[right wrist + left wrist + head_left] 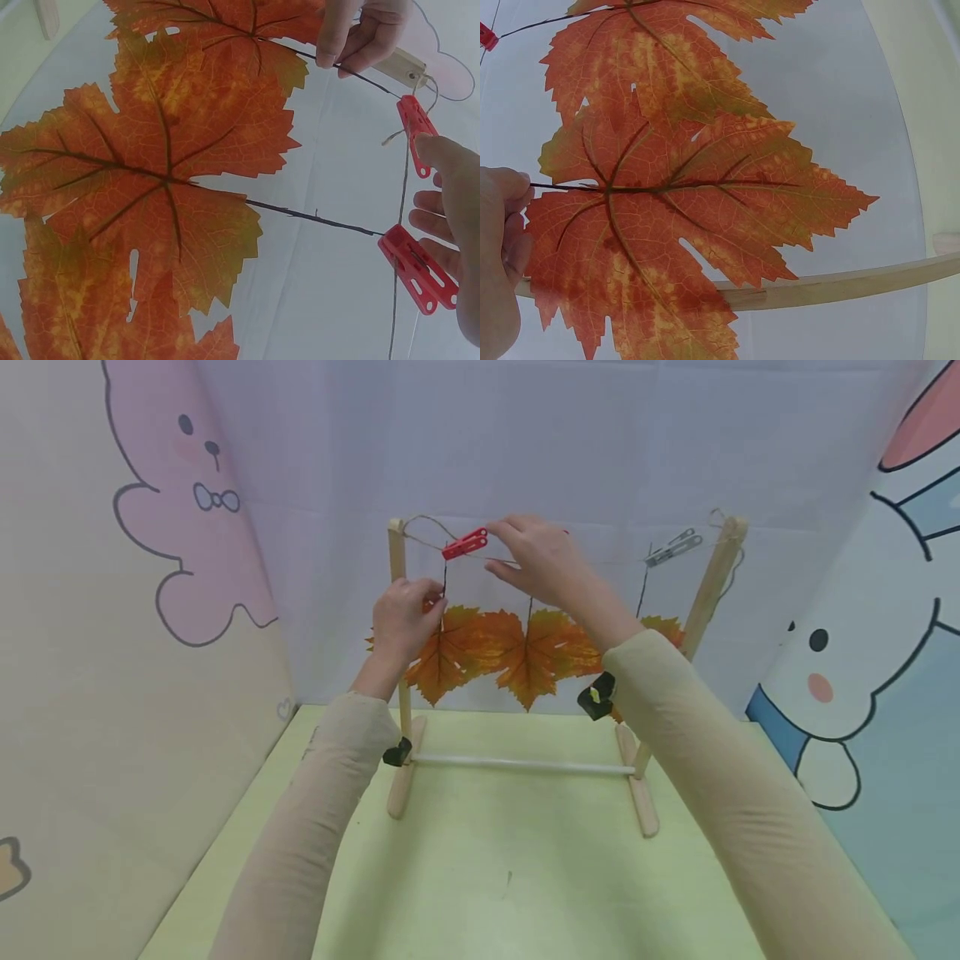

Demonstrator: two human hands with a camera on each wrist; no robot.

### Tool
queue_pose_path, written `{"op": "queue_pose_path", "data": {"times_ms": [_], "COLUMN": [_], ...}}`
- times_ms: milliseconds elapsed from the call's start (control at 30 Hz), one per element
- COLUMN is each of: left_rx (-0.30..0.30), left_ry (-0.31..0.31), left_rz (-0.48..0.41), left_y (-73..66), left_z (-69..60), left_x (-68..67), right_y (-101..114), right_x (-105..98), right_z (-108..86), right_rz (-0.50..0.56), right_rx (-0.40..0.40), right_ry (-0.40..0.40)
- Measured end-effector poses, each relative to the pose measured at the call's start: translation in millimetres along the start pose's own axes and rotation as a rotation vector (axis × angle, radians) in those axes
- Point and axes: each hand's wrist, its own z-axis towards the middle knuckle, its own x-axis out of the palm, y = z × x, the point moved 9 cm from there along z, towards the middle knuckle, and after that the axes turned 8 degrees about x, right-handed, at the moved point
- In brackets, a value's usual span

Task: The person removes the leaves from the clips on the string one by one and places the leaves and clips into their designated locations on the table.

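At far left, a printed pink bear point(161, 435). Next, on the pale green tabletop point(487, 843), the left wooden post point(397, 556), with twine point(403, 187) fastened near the top. Just right of it, the left hand point(402, 617), thumb and fingers pinching the dark stem point(445, 578) of the left autumn leaf point(438, 658). Hanging below that grip, blade orange and yellow-green, overlapping the middle autumn leaf point(527, 652). Above the pinching fingers, the left red clothespin point(463, 544), tilted on the twine, stem tip at its jaws. Beside its handles, the right hand point(546, 558), thumb and fingers extended and parted; cannot tell whether touching. Mostly behind that hand in the head view, plain in the right wrist view, the second red clothespin point(403, 249), holding the middle leaf's stem at the twine. Farther right, the grey clothespin point(663, 556) above the right autumn leaf point(665, 628), partly hidden by the right sleeve point(690, 735). Then the right wooden post point(714, 577), joined low to the left one by a white rod point(517, 764). At far right, a printed white rabbit point(855, 668).
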Motion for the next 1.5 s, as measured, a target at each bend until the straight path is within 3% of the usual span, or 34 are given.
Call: {"op": "queue_pose_path", "data": {"times_ms": [300, 833, 1200, 1500], "left_rx": [-0.008, 0.008, 0.018, 0.013], "left_ry": [0.030, 0.030, 0.008, 0.014], "left_rz": [0.011, -0.007, -0.011, -0.023], "left_y": [0.1, -1.9, 1.6, 2.2], "left_z": [0.8, 1.6, 0.2, -1.1], "left_x": [1.7, 2.0, -0.3, 2.3], "right_y": [-1, -1, -7, -11], "right_x": [10, 11, 17, 17], "right_z": [8.7, 14.7, 17.8, 15.7], "right_rz": [0.027, 0.116, 0.245, 0.311], "right_rx": [0.077, 0.109, 0.240, 0.290], "right_ry": [0.084, 0.067, 0.117, 0.077]}}
